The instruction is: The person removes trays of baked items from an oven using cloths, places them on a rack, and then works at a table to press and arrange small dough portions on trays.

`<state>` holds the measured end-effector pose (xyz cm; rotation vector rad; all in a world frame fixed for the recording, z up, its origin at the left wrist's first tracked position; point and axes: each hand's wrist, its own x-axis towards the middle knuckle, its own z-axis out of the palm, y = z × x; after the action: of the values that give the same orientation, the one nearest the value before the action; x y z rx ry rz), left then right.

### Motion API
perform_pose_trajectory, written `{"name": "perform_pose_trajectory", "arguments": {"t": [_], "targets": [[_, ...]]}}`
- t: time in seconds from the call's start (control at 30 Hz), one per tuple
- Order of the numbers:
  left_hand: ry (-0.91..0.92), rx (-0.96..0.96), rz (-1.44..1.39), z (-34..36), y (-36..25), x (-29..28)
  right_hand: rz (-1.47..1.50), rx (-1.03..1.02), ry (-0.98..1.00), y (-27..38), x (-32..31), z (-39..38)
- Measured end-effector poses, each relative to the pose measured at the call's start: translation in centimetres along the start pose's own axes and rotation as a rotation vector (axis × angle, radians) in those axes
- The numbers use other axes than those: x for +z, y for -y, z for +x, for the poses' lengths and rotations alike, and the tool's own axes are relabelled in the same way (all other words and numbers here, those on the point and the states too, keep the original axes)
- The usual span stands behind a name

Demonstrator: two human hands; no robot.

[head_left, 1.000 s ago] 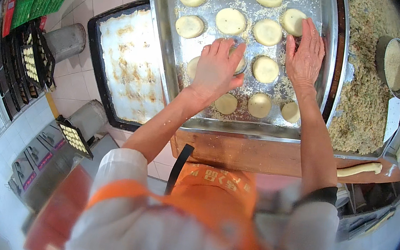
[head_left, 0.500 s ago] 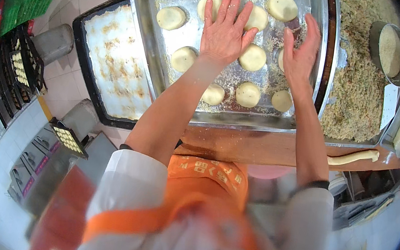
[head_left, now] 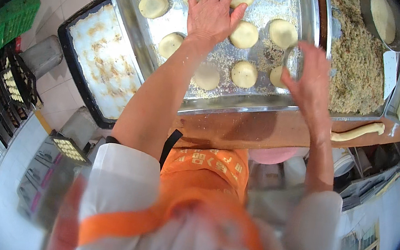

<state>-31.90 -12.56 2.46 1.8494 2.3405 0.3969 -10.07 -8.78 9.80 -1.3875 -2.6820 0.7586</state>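
Pale, flattened dough rounds (head_left: 245,34) lie in loose rows on a large metal tray (head_left: 243,99) scattered with small light grains. My left hand (head_left: 209,20) is laid flat with fingers spread, its fingertips over two rounds at the far side. Near the tray's right wall, my right hand (head_left: 311,76) is slightly blurred, its curved fingers and thumb apart. Its thumb is next to a dough round (head_left: 276,76), partly covering that round's edge; whether they touch I cannot tell. Another dough round (head_left: 283,34) sits just beyond its fingers.
On the left lies a dark-rimmed baking tray (head_left: 100,48) with a stained white lining. To the right, a container of crumbly mixture (head_left: 355,76) holds a bowl of grains (head_left: 383,20). A dough strip (head_left: 359,132) rests on the wooden table edge (head_left: 239,130). Green crates (head_left: 15,20) stand far left.
My right hand has come nearer to me and its fingers have curled. My left hand remains flat over the same rounds. The whole view has shifted, so the tray appears higher and further left.
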Motion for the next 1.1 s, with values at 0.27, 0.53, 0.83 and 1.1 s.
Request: {"name": "perform_pose_trajectory", "arguments": {"t": [0.27,0.53,0.83,1.1], "targets": [[-0.066,0.019,-0.052,-0.2,0.3,0.1,-0.107,0.008,-0.219,0.2,4.7,-2.4],[-0.195,-0.002,-0.463,-2.8,2.5,0.4,-0.252,-0.066,-0.436,0.6,9.3,1.6],[0.077,0.076,-0.213,-5.7,2.7,-3.5,-0.168,-0.069,-0.402,-0.3,9.6,2.1],[-0.106,0.018,-0.011,-10.4,0.7,-5.3,-0.169,-0.075,-0.430,-0.4,9.7,1.9]]}}
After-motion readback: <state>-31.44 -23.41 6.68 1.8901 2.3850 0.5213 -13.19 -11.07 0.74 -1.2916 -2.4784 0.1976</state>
